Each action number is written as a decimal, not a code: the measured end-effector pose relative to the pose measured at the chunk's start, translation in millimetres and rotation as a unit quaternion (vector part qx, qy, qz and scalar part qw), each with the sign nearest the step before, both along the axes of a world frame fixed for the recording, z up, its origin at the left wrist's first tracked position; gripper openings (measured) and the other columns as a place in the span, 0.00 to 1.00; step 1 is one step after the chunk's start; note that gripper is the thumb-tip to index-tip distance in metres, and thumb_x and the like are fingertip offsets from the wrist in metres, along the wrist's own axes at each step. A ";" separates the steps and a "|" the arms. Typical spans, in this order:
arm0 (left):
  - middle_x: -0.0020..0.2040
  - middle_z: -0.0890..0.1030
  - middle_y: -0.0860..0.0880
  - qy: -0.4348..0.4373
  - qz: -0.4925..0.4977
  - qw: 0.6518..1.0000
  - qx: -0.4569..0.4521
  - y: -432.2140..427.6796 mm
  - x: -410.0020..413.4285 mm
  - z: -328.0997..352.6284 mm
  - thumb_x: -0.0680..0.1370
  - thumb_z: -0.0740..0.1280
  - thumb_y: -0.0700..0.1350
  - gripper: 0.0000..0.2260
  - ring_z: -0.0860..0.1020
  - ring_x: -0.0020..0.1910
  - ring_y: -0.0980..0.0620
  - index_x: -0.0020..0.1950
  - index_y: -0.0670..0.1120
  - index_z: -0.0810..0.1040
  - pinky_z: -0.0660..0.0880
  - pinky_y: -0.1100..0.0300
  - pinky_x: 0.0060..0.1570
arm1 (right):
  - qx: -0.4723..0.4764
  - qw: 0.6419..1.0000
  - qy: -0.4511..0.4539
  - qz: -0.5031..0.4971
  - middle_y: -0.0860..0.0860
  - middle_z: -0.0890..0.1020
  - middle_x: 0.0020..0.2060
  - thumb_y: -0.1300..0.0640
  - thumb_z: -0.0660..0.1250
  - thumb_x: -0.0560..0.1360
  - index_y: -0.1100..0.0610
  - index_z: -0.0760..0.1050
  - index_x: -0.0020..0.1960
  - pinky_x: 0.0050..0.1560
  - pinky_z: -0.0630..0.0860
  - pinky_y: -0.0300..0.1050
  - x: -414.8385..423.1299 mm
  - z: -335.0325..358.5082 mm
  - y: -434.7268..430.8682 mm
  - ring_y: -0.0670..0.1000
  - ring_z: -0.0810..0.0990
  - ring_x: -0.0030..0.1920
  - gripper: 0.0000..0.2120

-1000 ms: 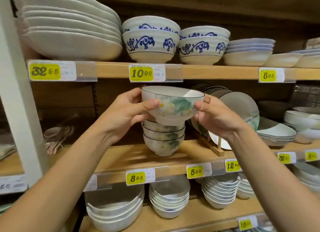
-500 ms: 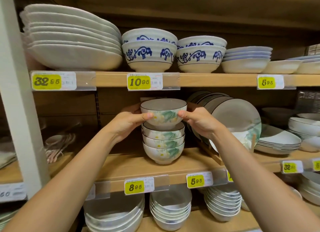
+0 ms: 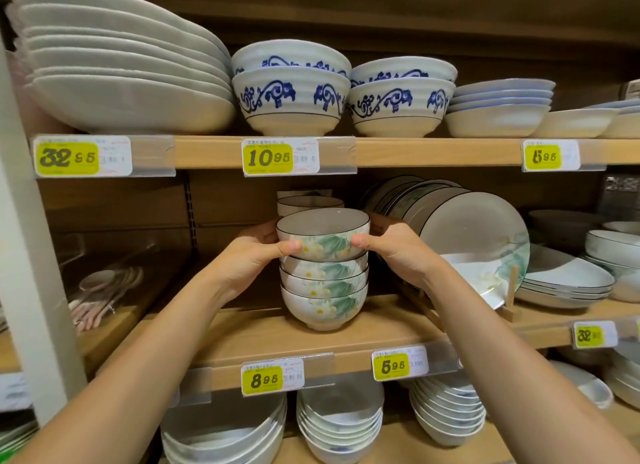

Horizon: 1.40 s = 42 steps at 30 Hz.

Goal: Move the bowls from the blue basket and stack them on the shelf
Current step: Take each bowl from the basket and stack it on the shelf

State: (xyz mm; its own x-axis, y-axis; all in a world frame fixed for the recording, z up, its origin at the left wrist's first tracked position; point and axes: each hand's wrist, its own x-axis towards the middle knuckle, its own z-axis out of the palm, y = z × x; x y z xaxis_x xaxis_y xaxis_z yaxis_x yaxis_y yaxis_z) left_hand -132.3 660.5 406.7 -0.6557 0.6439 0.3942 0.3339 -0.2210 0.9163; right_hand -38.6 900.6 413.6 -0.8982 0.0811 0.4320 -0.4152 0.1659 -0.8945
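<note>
Both hands cupped top bowl [image 3: 322, 237]: left hand [image 3: 254, 254] and right hand [image 3: 391, 252] curled round opposite sides, thumbs in front, likely to centre it. Bowl sat nested on 3 matching bowls [image 3: 323, 290] on middle shelf [image 3: 284, 339]. Blue basket out of view.

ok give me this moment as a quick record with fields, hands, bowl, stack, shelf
shelf: middle wooden one, above the 8.95 tag
stack: three floral bowls standing on it
top bowl: upright, matching, appears nested on the stack
left hand: holds its left side, thumb in front
right hand: holds its right side, thumb in front
right of stack: upright plates
blue basket: not in view
</note>
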 end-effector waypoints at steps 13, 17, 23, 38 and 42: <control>0.61 0.82 0.49 -0.017 0.010 1.000 0.013 5.2 -5.0 -8.9 0.63 0.79 0.49 0.32 0.79 0.62 0.52 0.66 0.47 0.76 0.73 0.56 0.62 | -0.004 0.999 -0.037 -0.006 0.49 0.86 0.51 0.50 0.75 0.67 0.56 0.79 0.58 0.44 0.78 0.32 -1.9 -12.3 3.0 0.46 0.84 0.52 0.22; 0.59 0.83 0.50 -0.024 0.017 0.999 0.025 6.8 -2.9 -10.7 0.63 0.80 0.48 0.31 0.80 0.60 0.53 0.64 0.48 0.76 0.77 0.62 0.56 | -0.016 1.000 -0.027 -0.004 0.52 0.85 0.53 0.52 0.74 0.68 0.60 0.79 0.61 0.48 0.79 0.35 -3.0 -14.5 2.4 0.50 0.83 0.55 0.24; 0.59 0.83 0.52 -0.029 0.014 0.999 0.039 8.0 -0.7 -10.9 0.67 0.75 0.46 0.26 0.80 0.60 0.54 0.65 0.49 0.75 0.78 0.63 0.56 | -0.019 0.999 -0.028 -0.004 0.54 0.85 0.54 0.52 0.73 0.69 0.63 0.78 0.61 0.49 0.79 0.35 -1.8 -16.9 0.3 0.51 0.83 0.56 0.24; 0.68 0.76 0.49 -0.033 0.036 0.999 0.014 -2.8 12.1 -18.9 0.70 0.77 0.46 0.35 0.73 0.68 0.53 0.74 0.46 0.67 0.66 0.51 0.71 | -0.138 0.990 -0.001 -0.040 0.55 0.82 0.60 0.53 0.75 0.68 0.59 0.77 0.61 0.71 0.68 0.53 16.0 -22.4 -20.5 0.52 0.79 0.63 0.24; 0.69 0.75 0.50 -0.050 0.051 0.997 0.017 -7.9 14.4 -26.3 0.75 0.71 0.42 0.30 0.72 0.68 0.55 0.76 0.46 0.64 0.68 0.58 0.67 | -0.150 0.985 0.015 -0.086 0.54 0.81 0.62 0.53 0.69 0.76 0.58 0.77 0.62 0.72 0.67 0.52 23.1 -28.0 -30.3 0.50 0.77 0.65 0.16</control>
